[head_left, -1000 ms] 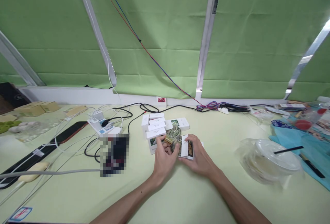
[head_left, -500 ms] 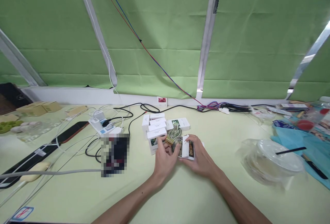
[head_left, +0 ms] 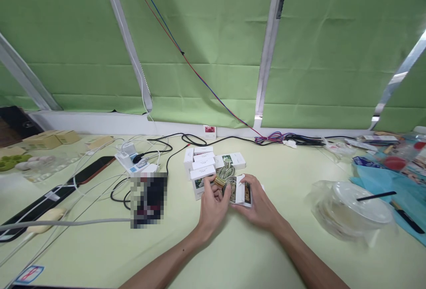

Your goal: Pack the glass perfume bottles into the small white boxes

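In the head view, my right hand (head_left: 258,198) grips a small white box (head_left: 239,196) with a dark, gold-patterned picture on its side. A white flap shows across the box. My left hand (head_left: 214,202) is closed at the box's left end, its fingers around a gold-coloured cylinder (head_left: 220,181). This seems to be the end of a coiled greenish cord (head_left: 226,173), with a second metal end (head_left: 227,163) standing up behind. The fingers partly hide where the cord meets the box. Just behind my left fingertips stands a white carton (head_left: 202,173) with a green picture.
More white cartons (head_left: 234,160) sit beyond my hands. At left are a power strip (head_left: 129,160), tangled cables, and a blurred-out dark object (head_left: 148,200). A bagged bowl (head_left: 359,200) stands at right beside blue plastic (head_left: 382,178). Cables (head_left: 299,139) run along the wall.
My left fingers have shifted slightly at the box's end, and the coiled cord sits a little differently there. My right hand keeps its grip on the box.
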`<state>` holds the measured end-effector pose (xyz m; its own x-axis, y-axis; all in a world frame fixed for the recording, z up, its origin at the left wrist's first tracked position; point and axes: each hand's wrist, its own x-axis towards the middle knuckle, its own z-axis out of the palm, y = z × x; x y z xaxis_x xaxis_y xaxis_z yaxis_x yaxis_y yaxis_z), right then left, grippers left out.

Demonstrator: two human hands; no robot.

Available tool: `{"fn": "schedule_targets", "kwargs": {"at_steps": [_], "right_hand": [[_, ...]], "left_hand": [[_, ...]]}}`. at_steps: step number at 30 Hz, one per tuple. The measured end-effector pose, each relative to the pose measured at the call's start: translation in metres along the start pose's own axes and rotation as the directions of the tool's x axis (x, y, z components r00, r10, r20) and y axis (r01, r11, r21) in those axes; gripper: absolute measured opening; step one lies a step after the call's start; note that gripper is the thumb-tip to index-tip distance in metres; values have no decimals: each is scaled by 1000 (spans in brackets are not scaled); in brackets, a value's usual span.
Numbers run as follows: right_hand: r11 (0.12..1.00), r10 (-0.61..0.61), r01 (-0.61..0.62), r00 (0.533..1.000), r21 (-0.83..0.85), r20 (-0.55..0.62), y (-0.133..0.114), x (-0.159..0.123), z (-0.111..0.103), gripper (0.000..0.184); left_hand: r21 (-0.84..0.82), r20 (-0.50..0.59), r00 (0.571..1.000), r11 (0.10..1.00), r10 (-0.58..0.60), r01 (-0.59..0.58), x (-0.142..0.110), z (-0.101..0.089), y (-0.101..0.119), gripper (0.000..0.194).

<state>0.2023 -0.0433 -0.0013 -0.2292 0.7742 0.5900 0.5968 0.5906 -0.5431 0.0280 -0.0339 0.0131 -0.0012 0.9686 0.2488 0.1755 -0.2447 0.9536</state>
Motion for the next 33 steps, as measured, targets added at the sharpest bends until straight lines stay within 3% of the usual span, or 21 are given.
{"fn": "schedule_targets", "kwargs": {"at_steps": [33], "right_hand": [[999, 45, -46, 999, 19, 11, 0, -1, 0, 56]], "left_hand": [[5, 4, 1000, 1000, -21, 21, -3, 0, 5, 40]]}}
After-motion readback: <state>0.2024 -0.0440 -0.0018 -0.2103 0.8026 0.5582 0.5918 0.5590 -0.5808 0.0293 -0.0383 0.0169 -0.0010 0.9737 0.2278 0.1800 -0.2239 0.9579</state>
